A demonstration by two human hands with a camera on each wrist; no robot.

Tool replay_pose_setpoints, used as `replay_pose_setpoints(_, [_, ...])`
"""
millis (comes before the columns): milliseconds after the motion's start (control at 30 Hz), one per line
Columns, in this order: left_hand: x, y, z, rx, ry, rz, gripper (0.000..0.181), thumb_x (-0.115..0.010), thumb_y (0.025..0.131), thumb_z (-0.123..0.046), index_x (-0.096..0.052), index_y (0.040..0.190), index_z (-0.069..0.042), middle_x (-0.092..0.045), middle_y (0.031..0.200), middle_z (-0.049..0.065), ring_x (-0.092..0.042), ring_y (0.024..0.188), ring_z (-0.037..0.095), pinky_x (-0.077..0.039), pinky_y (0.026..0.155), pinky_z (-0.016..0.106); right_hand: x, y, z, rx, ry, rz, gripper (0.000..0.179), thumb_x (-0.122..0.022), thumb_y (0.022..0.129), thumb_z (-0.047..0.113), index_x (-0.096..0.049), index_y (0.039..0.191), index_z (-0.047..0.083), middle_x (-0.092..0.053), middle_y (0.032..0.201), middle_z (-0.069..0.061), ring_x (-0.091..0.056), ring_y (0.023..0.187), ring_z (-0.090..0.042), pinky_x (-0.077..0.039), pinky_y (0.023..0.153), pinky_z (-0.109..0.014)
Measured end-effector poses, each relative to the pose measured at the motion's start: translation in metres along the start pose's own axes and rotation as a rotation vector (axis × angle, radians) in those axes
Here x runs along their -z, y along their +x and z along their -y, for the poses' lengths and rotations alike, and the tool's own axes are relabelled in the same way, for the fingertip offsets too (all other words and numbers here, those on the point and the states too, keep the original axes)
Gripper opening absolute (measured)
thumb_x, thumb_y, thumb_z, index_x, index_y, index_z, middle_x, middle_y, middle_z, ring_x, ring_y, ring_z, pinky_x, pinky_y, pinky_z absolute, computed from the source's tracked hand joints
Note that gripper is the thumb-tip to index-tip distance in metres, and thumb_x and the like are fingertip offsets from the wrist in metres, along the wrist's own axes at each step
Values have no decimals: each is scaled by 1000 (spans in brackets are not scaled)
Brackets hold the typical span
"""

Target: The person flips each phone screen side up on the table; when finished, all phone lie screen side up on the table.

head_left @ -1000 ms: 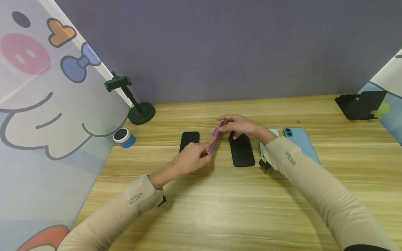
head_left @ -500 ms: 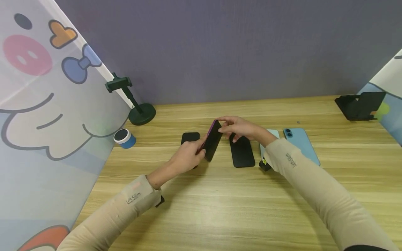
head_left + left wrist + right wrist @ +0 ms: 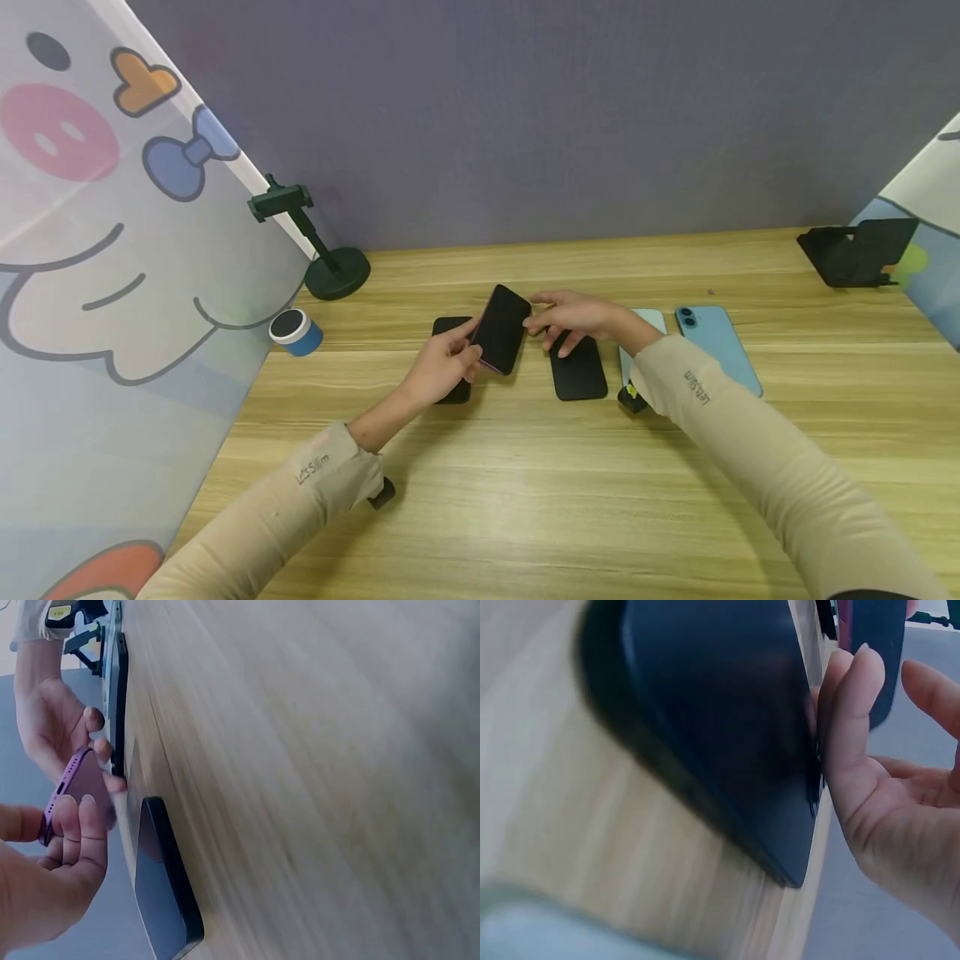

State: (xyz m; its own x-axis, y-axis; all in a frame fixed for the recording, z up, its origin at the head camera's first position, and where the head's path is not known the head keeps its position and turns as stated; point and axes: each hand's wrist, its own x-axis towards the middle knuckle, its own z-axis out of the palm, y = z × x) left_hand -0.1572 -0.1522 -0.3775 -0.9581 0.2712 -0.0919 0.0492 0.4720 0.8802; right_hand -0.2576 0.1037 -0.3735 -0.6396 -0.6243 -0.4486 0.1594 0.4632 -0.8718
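My left hand (image 3: 438, 367) grips a purple-edged phone (image 3: 502, 329) by its lower left side, thumb on the near corner. Its dark screen faces up and the phone is tilted above the table. In the left wrist view, the thumb and fingers pinch the phone's purple bottom end (image 3: 61, 787). To the right, my right hand (image 3: 581, 315) hovers with fingers loosely bent, fingertips close to the held phone's right edge. Beneath that hand lies a black phone (image 3: 580, 373), partly covered by the fingers. Another black phone (image 3: 454, 392) lies under the left hand, partly hidden.
Right of the hands lie a pale phone (image 3: 652, 317), partly behind the right sleeve, and a blue phone (image 3: 720, 342). A dark green phone stand (image 3: 337, 271) and a blue-and-white jar (image 3: 297, 332) are at the left. A black folding stand (image 3: 858, 254) sits at the far right.
The purple phone has turned from edge-on to screen up in my left hand. My right fingers have drawn slightly away from its upper edge, down and to the right.
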Motion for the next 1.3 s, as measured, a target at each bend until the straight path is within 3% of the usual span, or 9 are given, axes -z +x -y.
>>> replay_pose_setpoints(167, [-1, 0, -1, 17, -114, 22, 59, -53, 104, -16, -30, 159, -14, -65, 92, 25, -66, 74, 23, -57, 78, 36, -5, 3, 0, 65, 72, -72, 85, -61, 101, 29, -5, 163, 15, -51, 146, -17, -67, 92, -25, -58, 65, -32])
replay_pose_setpoints(300, [2, 0, -3, 24, -189, 61, 63, -52, 104, -15, -24, 160, -15, -62, 97, 27, -63, 82, 32, -56, 78, 35, -6, 4, -2, 144, 123, -121, 84, -65, 99, 24, -11, 163, 19, -54, 134, -15, -63, 92, -27, -57, 63, -32])
replay_pose_setpoints(433, [5, -1, -5, 19, -140, 85, 64, -52, 104, -17, -22, 161, -18, -61, 98, 26, -58, 84, 35, -51, 74, 31, -7, 5, -2, 195, 151, -153, 84, -67, 97, 20, -15, 163, 21, -54, 123, -11, -62, 88, -29, -55, 61, -31])
replay_pose_setpoints(733, [6, -4, -7, 27, -38, 129, 73, -60, 102, -23, -18, 162, -22, -60, 92, 21, -45, 61, 16, -40, 55, 26, -11, 2, -1, 203, 141, -189, 81, -70, 95, 17, -23, 160, 26, -54, 117, -9, -62, 84, -29, -55, 59, -32])
replay_pose_setpoints(933, [6, -4, -7, 22, 46, 167, 84, -66, 99, -26, -12, 162, -18, -65, 92, 21, -43, 57, 14, -37, 53, 26, -13, 3, -2, 198, 126, -189, 83, -71, 94, 15, -23, 161, 27, -52, 117, -10, -61, 82, -27, -54, 57, -31])
replay_pose_setpoints(1300, [6, -5, -9, 64, 109, 208, 95, -69, 96, -33, -4, 163, -19, -63, 86, 21, -40, 51, 13, -37, 52, 27, -16, 4, -5, 201, 115, -184, 84, -70, 94, 14, -22, 161, 25, -53, 116, -9, -61, 80, -26, -55, 56, -32])
